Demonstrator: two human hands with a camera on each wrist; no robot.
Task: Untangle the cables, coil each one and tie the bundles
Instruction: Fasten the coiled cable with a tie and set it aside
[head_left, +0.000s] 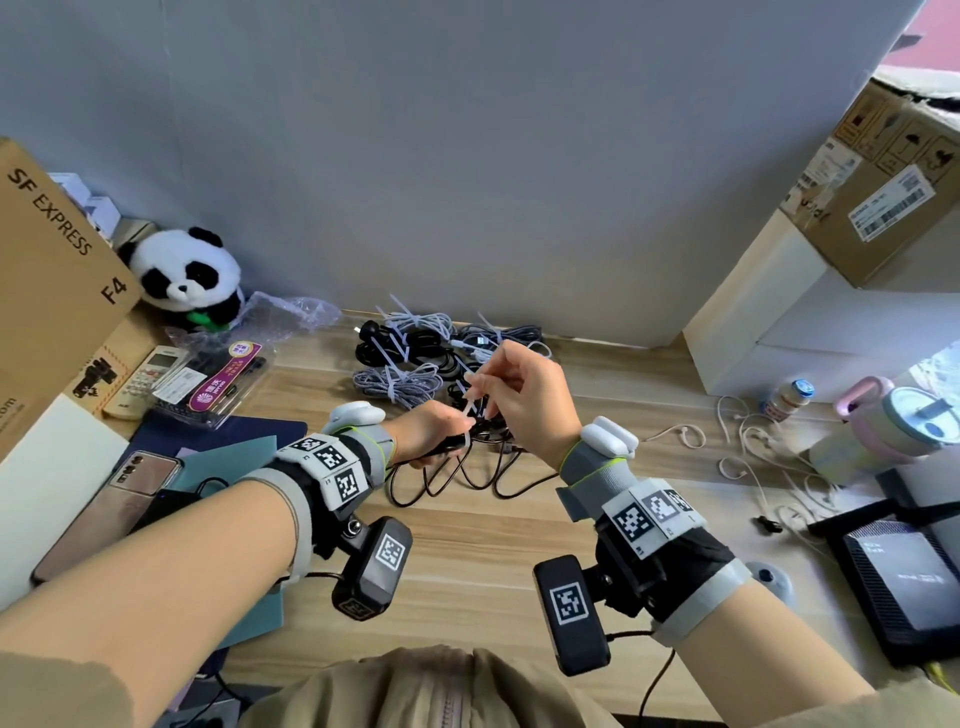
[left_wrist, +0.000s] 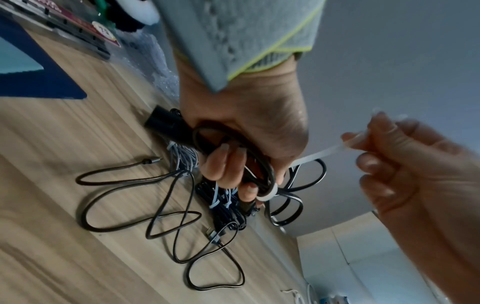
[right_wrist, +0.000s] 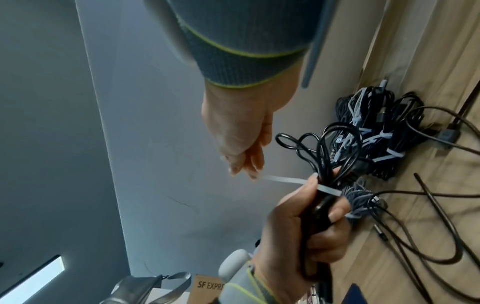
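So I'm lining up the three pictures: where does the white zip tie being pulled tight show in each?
Head: the white zip tie is at centre, between both hands.
Left wrist: right of centre, its strap running to the right hand.
Right wrist: centre, looped round the black cable coil.
Shared landmark: the left hand gripping that coil.

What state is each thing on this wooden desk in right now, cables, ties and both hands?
Coiled black cable: bunched, gripped in the left hand.
White plastic zip tie: looped round that coil, tail pulled by the right hand.
Loose black cable: uncoiled, sprawled on the desk.
Grey braided cable bundle: coiled and tied.
Black cable bundles: coiled, tied, piled by the wall.
Thin white cable: loose, untied.
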